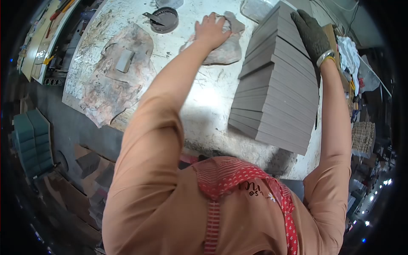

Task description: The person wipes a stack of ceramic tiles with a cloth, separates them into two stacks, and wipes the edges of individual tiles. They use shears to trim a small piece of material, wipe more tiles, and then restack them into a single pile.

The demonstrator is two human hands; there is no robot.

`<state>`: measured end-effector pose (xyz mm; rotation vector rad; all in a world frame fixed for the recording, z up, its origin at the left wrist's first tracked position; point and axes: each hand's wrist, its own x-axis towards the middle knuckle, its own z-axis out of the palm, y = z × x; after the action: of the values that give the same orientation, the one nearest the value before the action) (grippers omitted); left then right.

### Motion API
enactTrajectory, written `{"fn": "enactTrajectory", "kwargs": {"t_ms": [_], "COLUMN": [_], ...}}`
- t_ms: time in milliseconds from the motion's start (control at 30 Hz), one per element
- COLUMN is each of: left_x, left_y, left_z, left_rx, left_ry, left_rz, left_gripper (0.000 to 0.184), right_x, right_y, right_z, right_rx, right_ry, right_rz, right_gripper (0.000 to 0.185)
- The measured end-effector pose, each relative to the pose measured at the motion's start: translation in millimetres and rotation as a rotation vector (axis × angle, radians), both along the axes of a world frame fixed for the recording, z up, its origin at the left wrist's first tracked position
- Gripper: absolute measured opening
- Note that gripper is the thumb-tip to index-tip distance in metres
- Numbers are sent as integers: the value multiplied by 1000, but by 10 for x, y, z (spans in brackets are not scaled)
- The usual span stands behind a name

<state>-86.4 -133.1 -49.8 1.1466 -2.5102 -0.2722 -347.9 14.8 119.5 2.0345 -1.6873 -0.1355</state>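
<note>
Spreads the bare left hand (213,32) palm down over a crumpled cloth (225,54) on the white table (208,106), with fingers a little apart. Lays the gloved right hand (311,37) along the right-hand side of the grey slabs (293,95), near the far end of the row, with fingers close together; cannot tell from this angle whether or not to call it a clamp. Places the slabs at the right of the table, packed side by side in one long row. Seems well along with the row itself, to judge by the close packing; leaves uneven a step in the left face and a dark gap near the far end. Cannot tell how many slabs to count as finished or left. Keeps within sight, farther left, a stained cloth (100,100) under a small grey block (124,60), and a round dark tin (171,21) with a flat scraper (154,18) across it.
</note>
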Motion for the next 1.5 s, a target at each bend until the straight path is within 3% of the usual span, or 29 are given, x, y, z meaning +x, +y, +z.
{"fn": "enactTrajectory", "kwargs": {"t_ms": [33, 100, 233, 267, 300, 367, 433, 500, 567, 600, 633, 700, 767, 833, 900, 933, 1000, 1100, 1167, 1200, 1267, 1333, 1367, 1433, 1500], "left_x": [107, 464, 1395, 1659, 1934, 2517, 3283, 3655, 3657, 3521, 3307, 2752, 2099, 1439, 733, 599, 448, 1140, 1847, 2210, 2768, 3111, 3047, 2765, 2553], "left_y": [49, 250, 1153, 1479, 1787, 2351, 2725, 2832, 2701, 2577, 2423, 2084, 1717, 1195, 883, 950, 1175, 1552, 1890, 2114, 2242, 2096, 1964, 1591, 1273], "left_z": [-69, -119, 82, 156, 228, 355, 169, 250, 560, 722, 929, 1173, 1300, 1056, 635, 390, 41, 278, 389, 368, 795, 946, 1134, 1527, 1559], "left_rx": [-129, -156, -86, -63, -15, 82, -5, 215, 521, 562, 581, 511, 352, 317, 70, 83, -113, -42, 240, 458, 654, 807, 785, 788, 435], "left_ry": [-12, -46, -126, -132, -162, -177, -264, -285, 78, 215, 298, 470, 589, 662, 470, 485, 95, 126, -53, -142, -390, -691, -686, -411, 109], "left_rz": [13, 19, 35, 31, 45, 104, 191, 424, 488, 467, 417, 288, 151, -31, -50, -59, -125, -306, -522, -475, -759, -845, -832, -601, -541], "left_gripper": [57, 56, 48, 44, 43, 33, 29, 27, 28, 31, 32, 34, 37, 38, 41, 41, 44, 37, 42, 29, 27, 35, 35, 26, 31], "right_x": [160, 546, 613, 290, 283, 283, 227, 544, 505, 4, -393, -105, -36, -49, -67, -67, -75, -75, -122, -209, 31, 40, 62, 32, -9], "right_y": [14, 52, 98, -73, -40, -77, -138, 51, 34, -165, -324, -212, -158, -135, -70, -57, -76, -63, -42, -58, -8, -10, -13, -53, -60], "right_z": [95, 278, 363, 122, 158, 139, 99, 284, 282, -35, -239, -95, -38, -40, -41, -26, -29, -44, -72, -120, -16, -8, 5, -54, -98], "right_rx": [11, 1, 60, -12, 52, 56, 66, 33, 40, 13, -5, 32, 62, 50, 60, 60, 52, 16, 1, 7, 8, -1, 6, -11, -4], "right_ry": [-10, -563, -593, -527, -411, -436, -558, -582, -572, -238, 96, -112, -49, -15, 14, 23, 10, -43, -26, 18, 17, -29, -28, -77, -295], "right_rz": [-7, -475, -425, -296, -145, -188, -315, -436, -475, -256, -38, -165, -164, -142, -127, -103, -58, -19, -14, -13, -42, -37, -59, -86, -287], "right_gripper": [40, 63, 64, 54, 56, 59, 60, 64, 65, 48, 49, 44, 42, 41, 40, 41, 45, 45, 43, 44, 40, 36, 36, 35, 36]}}
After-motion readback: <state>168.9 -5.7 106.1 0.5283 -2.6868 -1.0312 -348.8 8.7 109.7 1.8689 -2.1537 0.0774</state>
